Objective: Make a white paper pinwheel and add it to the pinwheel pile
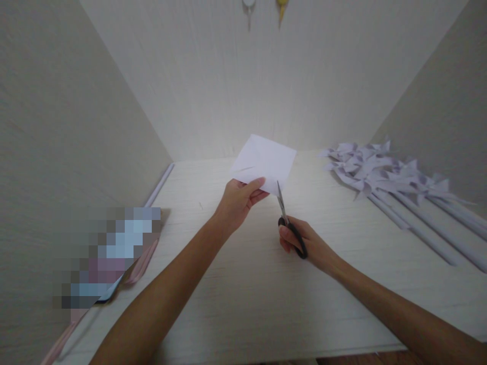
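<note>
My left hand [243, 198] pinches the near edge of a square white sheet of paper [268, 159], thumb on top and fingers beneath. The sheet is held up over the table, with a slit visible near its left side. In my right hand [299, 241] is a pair of scissors [282, 205] with black handles, thumb and fingers in the loops. Its blades point up and away, at the sheet's near right edge. Whether the blades have cut into the paper there, I cannot tell.
Several white paper pinwheels [375, 170] on rolled paper sticks [422, 228] lie heaped at the right. A white paper tube [160, 185] lies along the left wall, by a pixelated object [122, 248] and a pink strap [142, 263]. Wall hooks [281, 7] hang above the white table [228, 304].
</note>
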Tool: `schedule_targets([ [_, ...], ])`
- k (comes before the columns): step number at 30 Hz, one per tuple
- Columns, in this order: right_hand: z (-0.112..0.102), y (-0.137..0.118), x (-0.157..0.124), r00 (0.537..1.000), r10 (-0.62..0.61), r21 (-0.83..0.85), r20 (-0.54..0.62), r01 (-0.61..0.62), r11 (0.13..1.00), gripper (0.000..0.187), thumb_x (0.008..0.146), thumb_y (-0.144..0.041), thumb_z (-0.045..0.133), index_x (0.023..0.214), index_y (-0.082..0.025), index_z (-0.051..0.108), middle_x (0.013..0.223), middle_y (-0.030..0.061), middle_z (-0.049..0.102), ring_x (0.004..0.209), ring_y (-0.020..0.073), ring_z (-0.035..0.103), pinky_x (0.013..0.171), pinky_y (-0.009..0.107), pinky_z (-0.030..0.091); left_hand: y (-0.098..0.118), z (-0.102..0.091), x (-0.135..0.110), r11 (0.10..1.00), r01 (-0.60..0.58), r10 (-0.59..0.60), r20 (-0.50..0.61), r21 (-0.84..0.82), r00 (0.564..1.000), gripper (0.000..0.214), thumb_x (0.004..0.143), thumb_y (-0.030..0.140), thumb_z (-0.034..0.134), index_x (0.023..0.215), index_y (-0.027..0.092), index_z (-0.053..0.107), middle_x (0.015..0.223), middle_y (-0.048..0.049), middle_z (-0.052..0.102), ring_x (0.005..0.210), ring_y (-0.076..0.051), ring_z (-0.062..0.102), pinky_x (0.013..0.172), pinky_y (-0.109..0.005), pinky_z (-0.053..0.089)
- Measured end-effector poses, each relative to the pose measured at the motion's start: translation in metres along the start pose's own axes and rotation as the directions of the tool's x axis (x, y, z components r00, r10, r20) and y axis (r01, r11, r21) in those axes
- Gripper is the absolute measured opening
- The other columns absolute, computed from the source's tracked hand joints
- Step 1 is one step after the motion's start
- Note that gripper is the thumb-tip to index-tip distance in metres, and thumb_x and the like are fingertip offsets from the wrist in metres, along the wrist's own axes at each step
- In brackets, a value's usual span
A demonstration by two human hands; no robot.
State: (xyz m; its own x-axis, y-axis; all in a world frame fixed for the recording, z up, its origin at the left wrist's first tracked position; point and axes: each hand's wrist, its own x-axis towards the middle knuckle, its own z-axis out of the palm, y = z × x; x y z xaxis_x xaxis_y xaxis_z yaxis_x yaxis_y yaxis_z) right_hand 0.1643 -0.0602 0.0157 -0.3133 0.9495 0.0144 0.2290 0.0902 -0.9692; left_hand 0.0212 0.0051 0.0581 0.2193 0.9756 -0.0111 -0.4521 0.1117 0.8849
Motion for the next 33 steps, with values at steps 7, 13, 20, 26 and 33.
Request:
schedule_targets([
  [7,-0.0002,0.0012,-0.0002,1.000,0.013,-0.013,-0.011,-0.013,1.000,0.039,0.075,-0.054,0.043,0.059,-0.018,0.039,0.047,-0.0044,0.041,0.043,0.0072,0.036,0.042,0.022,0.028,-0.0007,0.0002,0.0006,1.000,-0.016,0.016,0.009,0.019,1.000,0.015,0.064,0.014,0.062,0.079,0.012,0.059,0.078,-0.0018,0.066,0.067,-0.009,0.061,0.075,-0.028,0.050],
  [13,-0.0004,0.0014,-0.0008,1.000,0.024,0.002,-0.013,-0.024,1.000,0.038,0.075,-0.053,0.044,0.060,-0.018,0.038,0.046,-0.0050,0.040,0.042,0.0068,0.034,0.041,0.022,0.026,0.0000,-0.0005,0.0003,0.999,-0.037,0.036,0.014,0.032,0.999,0.020,0.064,0.015,0.062,0.083,0.010,0.060,0.084,-0.0051,0.066,0.073,-0.011,0.061,0.074,-0.028,0.050],
  [20,-0.0002,0.0017,-0.0013,0.999,0.036,-0.044,-0.038,-0.038,0.998,0.037,0.074,-0.050,0.049,0.058,-0.018,0.038,0.044,-0.0053,0.040,0.041,0.0064,0.033,0.040,0.022,0.022,0.0011,-0.0022,0.0006,0.990,-0.101,0.097,0.044,0.100,0.994,0.025,0.065,0.018,0.062,0.089,0.012,0.059,0.085,-0.0041,0.066,0.077,-0.013,0.061,0.074,-0.027,0.050],
  [26,0.0013,0.0015,-0.0005,0.995,0.064,-0.033,-0.075,-0.067,0.997,0.035,0.071,-0.046,0.053,0.054,-0.018,0.039,0.040,-0.0054,0.040,0.037,0.0060,0.032,0.037,0.021,0.020,0.0014,-0.0031,0.0001,0.985,-0.119,0.113,0.054,0.125,0.992,0.028,0.065,0.019,0.062,0.092,0.013,0.059,0.083,-0.0039,0.065,0.076,-0.013,0.061,0.075,-0.030,0.050],
  [33,0.0016,0.0013,-0.0006,0.990,0.115,-0.009,-0.083,-0.117,0.993,0.036,0.070,-0.045,0.054,0.053,-0.018,0.037,0.039,-0.0063,0.038,0.036,0.0048,0.030,0.035,0.020,0.020,0.0023,-0.0020,0.0001,0.986,-0.118,0.111,0.060,0.117,0.992,0.026,0.065,0.018,0.061,0.090,0.011,0.060,0.084,-0.0046,0.066,0.075,-0.013,0.061,0.074,-0.028,0.050],
])
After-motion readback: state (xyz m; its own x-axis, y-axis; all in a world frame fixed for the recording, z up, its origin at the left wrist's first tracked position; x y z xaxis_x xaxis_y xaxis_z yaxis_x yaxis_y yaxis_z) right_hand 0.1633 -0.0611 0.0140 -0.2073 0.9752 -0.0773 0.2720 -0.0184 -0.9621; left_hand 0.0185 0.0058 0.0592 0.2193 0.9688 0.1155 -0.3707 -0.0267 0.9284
